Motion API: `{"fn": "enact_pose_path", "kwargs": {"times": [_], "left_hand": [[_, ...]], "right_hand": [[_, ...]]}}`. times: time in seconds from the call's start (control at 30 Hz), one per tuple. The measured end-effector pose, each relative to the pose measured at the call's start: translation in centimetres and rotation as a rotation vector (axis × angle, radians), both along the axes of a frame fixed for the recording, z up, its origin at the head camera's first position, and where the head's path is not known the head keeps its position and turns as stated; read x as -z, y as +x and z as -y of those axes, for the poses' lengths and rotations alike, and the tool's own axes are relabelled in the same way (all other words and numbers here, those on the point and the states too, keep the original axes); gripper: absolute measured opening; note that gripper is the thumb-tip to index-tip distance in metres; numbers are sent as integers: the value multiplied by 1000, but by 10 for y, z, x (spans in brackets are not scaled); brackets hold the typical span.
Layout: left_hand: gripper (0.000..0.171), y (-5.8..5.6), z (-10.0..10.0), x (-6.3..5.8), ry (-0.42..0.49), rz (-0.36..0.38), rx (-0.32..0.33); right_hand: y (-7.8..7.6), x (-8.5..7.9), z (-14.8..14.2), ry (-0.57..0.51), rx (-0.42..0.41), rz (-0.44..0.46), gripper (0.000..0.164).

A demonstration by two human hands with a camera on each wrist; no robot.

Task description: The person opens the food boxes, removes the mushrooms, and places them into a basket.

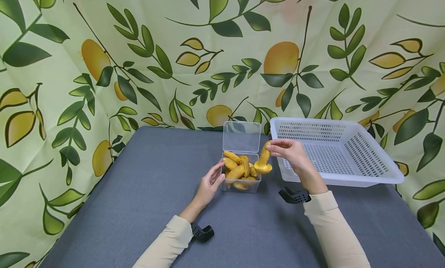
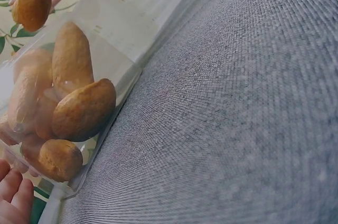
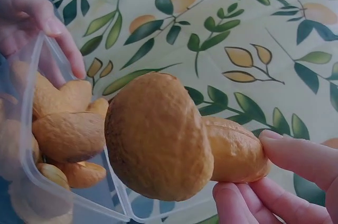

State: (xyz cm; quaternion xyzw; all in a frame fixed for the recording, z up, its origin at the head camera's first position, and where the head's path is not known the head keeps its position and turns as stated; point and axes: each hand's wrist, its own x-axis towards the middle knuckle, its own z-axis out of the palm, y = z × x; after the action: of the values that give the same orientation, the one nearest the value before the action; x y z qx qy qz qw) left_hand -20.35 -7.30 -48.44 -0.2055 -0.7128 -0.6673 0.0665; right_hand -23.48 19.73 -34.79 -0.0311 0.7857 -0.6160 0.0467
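Note:
The right hand [image 1: 291,156] pinches a yellow-brown mushroom [image 3: 158,139] by its stem, between thumb and fingers. In the head view this mushroom hangs cap down beside the right rim of a small clear plastic box [image 1: 243,187]. Several similar mushrooms [image 1: 236,172] fill the box, some rising above its rim. At the box's left side is the left hand [image 1: 209,183], holding the wall with thumb and fingertips. The left wrist view catches only the left hand's fingers [image 2: 15,195] near the box corner. Behind the box its clear lid [image 1: 241,137] stands raised.
To the right of the box, a large white perforated plastic basket [image 1: 342,179] sits near the back edge. Everything rests on a grey cloth-covered table [image 1: 156,175]. A curtain [image 1: 243,48] printed with leaves and fruit hangs behind and at the sides.

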Motion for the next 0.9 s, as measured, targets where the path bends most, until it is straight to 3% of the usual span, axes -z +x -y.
{"fn": "enact_pose_path", "kwargs": {"times": [0.4, 0.5, 0.67, 0.9], "left_hand": [[43, 0, 0, -2, 9, 0, 3], [43, 0, 0, -2, 3, -10, 4], [43, 0, 0, -1, 3, -11, 4], [43, 0, 0, -2, 6, -11, 7]], "right_hand": [[2, -5, -20, -48, 56, -10, 40], [2, -6, -26, -77, 68, -13, 33], [2, -6, -37, -135, 97, -1, 6], [0, -5, -53, -300, 129, 20, 14]]}}
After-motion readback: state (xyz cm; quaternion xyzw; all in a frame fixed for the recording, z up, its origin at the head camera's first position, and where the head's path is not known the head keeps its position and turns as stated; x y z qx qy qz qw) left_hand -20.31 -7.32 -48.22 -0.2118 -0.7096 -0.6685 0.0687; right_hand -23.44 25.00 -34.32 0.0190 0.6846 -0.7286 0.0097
